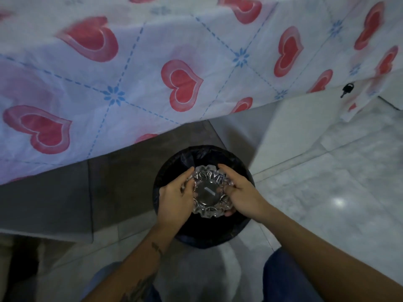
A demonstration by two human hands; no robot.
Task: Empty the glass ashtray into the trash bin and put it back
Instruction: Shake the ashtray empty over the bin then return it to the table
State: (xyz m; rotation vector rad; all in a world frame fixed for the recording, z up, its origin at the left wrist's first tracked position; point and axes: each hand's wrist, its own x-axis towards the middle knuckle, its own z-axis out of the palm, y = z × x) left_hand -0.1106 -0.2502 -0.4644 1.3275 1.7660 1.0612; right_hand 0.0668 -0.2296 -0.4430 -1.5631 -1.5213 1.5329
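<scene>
Seen from the head camera, looking down: two bare hands hold a glass ashtray directly above the open mouth of a round trash bin lined with a black bag. The left hand grips the ashtray's left side, fingers curled over the scalloped rim. The right hand clasps the right side, fingers wrapped over the far edge and thumb under the near edge. Both hands are closed firmly on the glass. A small pale strip shows at the flat centre of the ashtray (whether it lies in the dish or is a reflection cannot be told).

The bin stands on a pale marble-look floor, close beside a table draped in a white tablecloth printed with red hearts and blue dashed lines. The cloth's edge hangs just behind the bin, not touching the hands. A small dark key sticks out of a white cabinet at the upper right. Blue trouser knees show at the bottom edge.
</scene>
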